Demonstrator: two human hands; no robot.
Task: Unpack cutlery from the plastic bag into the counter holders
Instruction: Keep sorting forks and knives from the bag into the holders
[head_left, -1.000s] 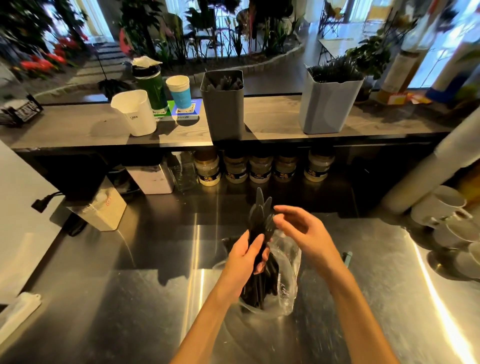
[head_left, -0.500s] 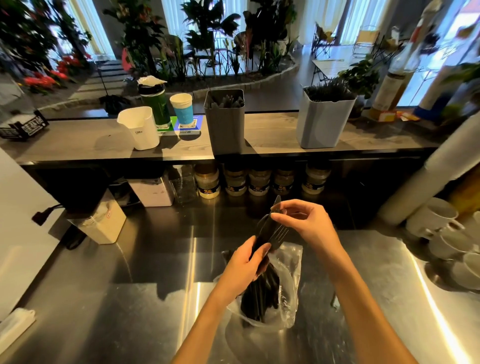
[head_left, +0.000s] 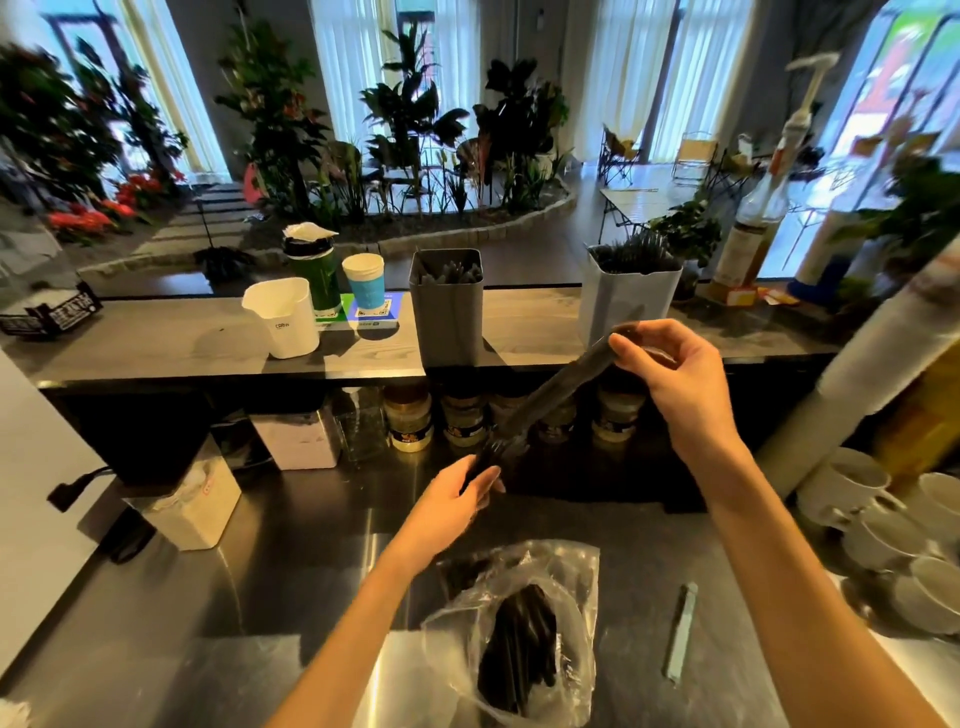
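Black plastic cutlery (head_left: 550, 400), slim and blurred, pinched between right hand (head_left: 670, 374) and left hand (head_left: 457, 499)

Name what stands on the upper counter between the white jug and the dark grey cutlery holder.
In the head view, a green canister and a blue paper cup stand between the white jug and the dark grey cutlery holder.

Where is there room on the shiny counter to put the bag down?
Bare steel shows left of the plastic bag, up to the tissue box. A narrower strip lies between the bag and the grey stick. The right edge is crowded with white cups. Under the shelf, jars fill the back.
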